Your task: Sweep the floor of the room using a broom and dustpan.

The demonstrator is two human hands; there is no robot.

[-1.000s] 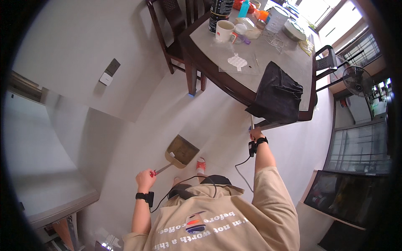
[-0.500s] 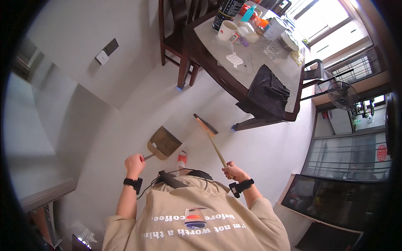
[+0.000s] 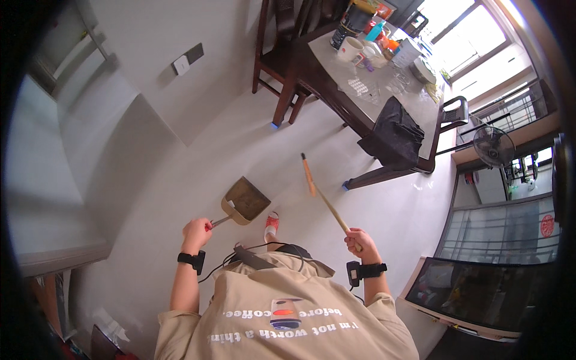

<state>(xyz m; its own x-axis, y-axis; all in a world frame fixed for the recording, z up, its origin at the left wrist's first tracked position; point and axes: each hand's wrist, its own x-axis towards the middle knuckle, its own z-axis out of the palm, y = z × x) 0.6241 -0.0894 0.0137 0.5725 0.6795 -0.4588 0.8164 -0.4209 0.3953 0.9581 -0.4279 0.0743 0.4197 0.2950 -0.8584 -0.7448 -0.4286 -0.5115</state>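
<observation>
My left hand [image 3: 197,233] is closed round the handle of a tan dustpan [image 3: 246,201], whose pan faces up over the floor in front of me. Something small and pale lies inside the pan near its handle end. In my right hand [image 3: 362,242] is the pale stick of a broom [image 3: 332,211], gripped near its upper end. The broom's narrow orange head [image 3: 308,175] is seen almost edge-on, to the right of the dustpan and apart from it. Whether the head touches the floor I cannot tell.
Ahead to the right stands a dark wooden table [image 3: 327,78] crowded with cups and bottles, a black cloth [image 3: 394,135] hanging over its corner. A wooden chair [image 3: 273,63] is beside it. My foot in a red sandal [image 3: 272,227] is near the dustpan. A fan [image 3: 494,144] stands at right.
The broom head has turned from showing its dark bristles to nearly edge-on, and my right hand has moved to the right. The dustpan stays in my left hand, slightly shifted in view.
</observation>
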